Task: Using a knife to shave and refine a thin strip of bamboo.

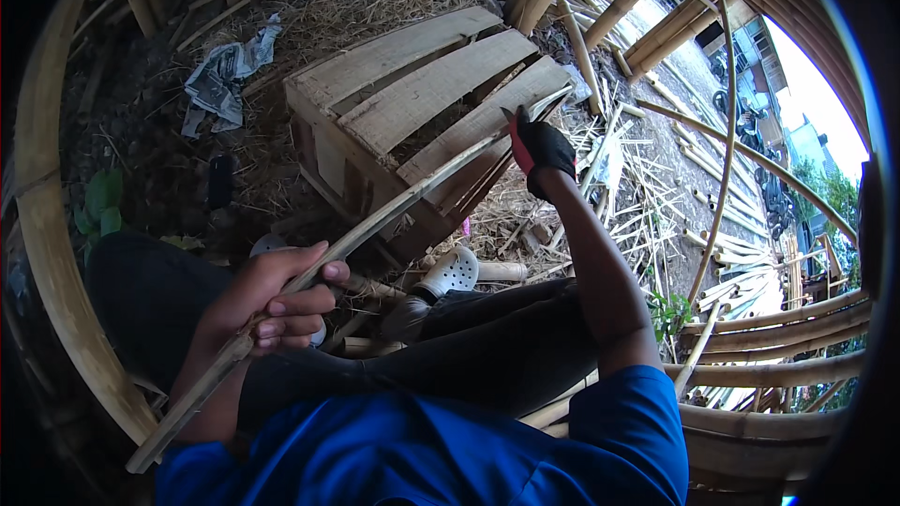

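A long split bamboo strip (398, 203) runs slantwise from the lower left up to the far right, over a slatted wooden crate (398, 122). My bare left hand (281, 295) is closed around its nearer part, with the tail end sticking out below past my wrist. Near the strip's far end, my right hand (544, 148) in a black and red glove is closed on it, arm stretched out. A small dark point shows by the glove's thumb; I cannot make out whether it is part of the glove.
My legs and a pale clog (450, 272) are just this side of the crate. A crumpled sheet (230, 75) and a dark flat object (221, 181) lie on the straw-strewn ground at left. Bamboo poles (94, 290) frame the space, with many cut strips (750, 281) scattered to the right.
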Motion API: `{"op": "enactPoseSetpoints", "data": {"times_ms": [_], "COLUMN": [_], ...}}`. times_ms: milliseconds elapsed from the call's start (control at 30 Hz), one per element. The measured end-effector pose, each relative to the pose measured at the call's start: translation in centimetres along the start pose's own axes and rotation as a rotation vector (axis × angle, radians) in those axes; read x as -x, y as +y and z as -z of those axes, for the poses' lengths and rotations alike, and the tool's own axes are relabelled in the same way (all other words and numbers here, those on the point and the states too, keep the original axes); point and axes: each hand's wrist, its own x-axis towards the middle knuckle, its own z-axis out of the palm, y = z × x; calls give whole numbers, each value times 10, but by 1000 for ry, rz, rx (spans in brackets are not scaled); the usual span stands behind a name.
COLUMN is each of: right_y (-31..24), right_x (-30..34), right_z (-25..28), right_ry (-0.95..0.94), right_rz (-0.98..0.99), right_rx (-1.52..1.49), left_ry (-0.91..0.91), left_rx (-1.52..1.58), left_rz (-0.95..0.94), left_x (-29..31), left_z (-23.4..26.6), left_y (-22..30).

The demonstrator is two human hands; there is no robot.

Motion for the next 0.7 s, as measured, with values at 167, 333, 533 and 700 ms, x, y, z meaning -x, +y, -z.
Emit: {"op": "enactPoseSetpoints", "data": {"times_ms": [167,333,533,700], "right_y": [-26,-49,-37,-6], "right_x": [33,55,49,19], "right_z": [-4,-15,-18,-5], "right_ry": [-35,82,-26,13], "right_rz": [41,-2,7,26], "right_rx": [23,-18,-49,-112], "left_ry": [35,13,85,48], "left_rx": [-75,-9,-136,-91], "left_rz": [-2,-3,-14,-28], "left_x": [-7,-9,-21,-20], "left_z": [-1,3,-12,-4], "left_y": [0,-7,-7,-1]}}
